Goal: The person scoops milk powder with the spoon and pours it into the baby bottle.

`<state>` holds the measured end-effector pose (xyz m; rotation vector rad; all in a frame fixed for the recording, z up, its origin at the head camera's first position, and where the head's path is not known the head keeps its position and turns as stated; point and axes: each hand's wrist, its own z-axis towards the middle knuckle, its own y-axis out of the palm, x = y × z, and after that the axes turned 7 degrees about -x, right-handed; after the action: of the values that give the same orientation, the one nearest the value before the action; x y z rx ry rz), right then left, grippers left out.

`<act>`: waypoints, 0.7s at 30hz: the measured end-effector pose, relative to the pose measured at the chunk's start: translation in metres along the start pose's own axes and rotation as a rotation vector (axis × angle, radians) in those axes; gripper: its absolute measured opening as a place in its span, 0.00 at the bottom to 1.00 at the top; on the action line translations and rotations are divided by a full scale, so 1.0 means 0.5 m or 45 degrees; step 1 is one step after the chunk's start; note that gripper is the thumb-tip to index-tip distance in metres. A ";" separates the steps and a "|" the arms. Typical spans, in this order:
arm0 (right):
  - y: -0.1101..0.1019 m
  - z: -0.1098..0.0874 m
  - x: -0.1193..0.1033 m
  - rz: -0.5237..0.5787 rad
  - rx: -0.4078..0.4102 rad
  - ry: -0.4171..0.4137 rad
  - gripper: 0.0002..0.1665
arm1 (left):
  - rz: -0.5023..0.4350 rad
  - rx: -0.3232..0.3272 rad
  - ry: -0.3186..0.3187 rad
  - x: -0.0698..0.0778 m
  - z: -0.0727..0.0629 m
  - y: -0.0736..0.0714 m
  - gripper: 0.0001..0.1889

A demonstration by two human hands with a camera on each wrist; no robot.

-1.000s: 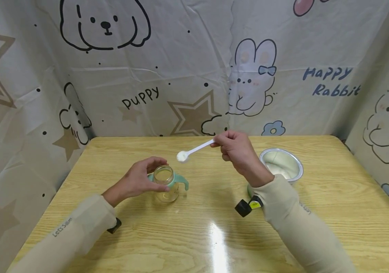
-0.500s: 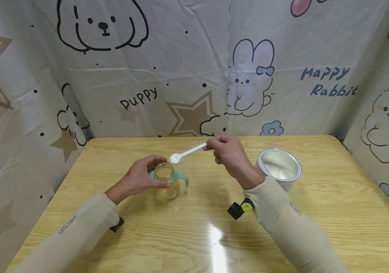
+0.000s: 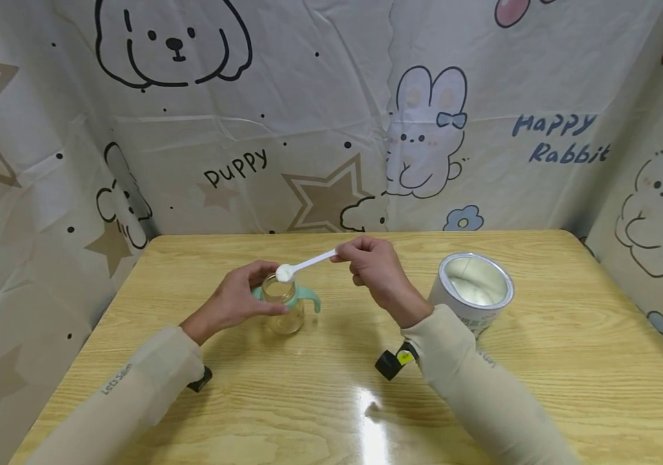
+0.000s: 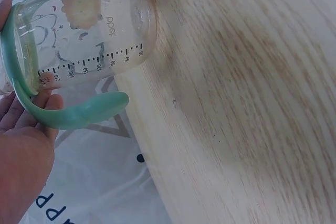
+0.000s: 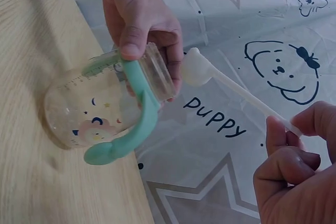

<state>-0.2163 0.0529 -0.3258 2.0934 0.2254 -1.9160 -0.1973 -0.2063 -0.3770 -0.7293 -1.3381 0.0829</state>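
Both forearms, in cream sleeves [image 3: 134, 394], reach forward from the near edge and converge slightly left of centre over the desk [image 3: 250, 420]. The right hand [image 3: 373, 270] is angled toward the left, with thumb and index finger pinching the handle end of a white scoop [image 3: 315, 259]. The left hand [image 3: 232, 300] is curled around the neck of a clear bottle [image 3: 287, 323], thumb on the near side and fingers on the far side. Relative to one second earlier, the scoop has travelled left: its bowl was then apart from the bottle, to the right, and is now above the rim. The right forearm has shifted left with it, exposing more of the side wall of the can [image 3: 473, 315]; the left hand and bottle remain in nearly the same position. The scoop's long axis slopes down from the right hand to the bowl, which points left and carries white powder [image 3: 284, 273]. The bottle stands on the desk, long axis upright, mouth up; its mint-green handle [image 3: 310, 297] projects right and bends downward. The can stands to the right, mouth up, with pale contents inside. Beyond the far desk edge hangs a printed sheet [image 3: 320, 84].
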 end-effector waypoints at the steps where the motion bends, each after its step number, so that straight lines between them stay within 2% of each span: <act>1: 0.002 0.001 0.002 0.004 -0.002 0.002 0.08 | 0.002 0.004 -0.001 -0.001 0.000 0.000 0.35; 15: 0.009 0.006 0.022 -0.036 -0.033 -0.004 0.07 | 0.006 0.014 -0.028 -0.003 0.000 0.000 0.36; 18: 0.008 0.004 0.025 -0.093 -0.053 -0.021 0.05 | -0.007 0.010 -0.036 -0.003 -0.001 0.000 0.37; 21: 0.006 0.001 0.028 -0.224 -0.086 -0.069 0.05 | -0.016 0.010 -0.048 -0.003 -0.003 -0.001 0.37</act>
<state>-0.2145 0.0487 -0.3395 2.0348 0.4697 -2.0297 -0.1964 -0.2079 -0.3780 -0.7156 -1.3773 0.0922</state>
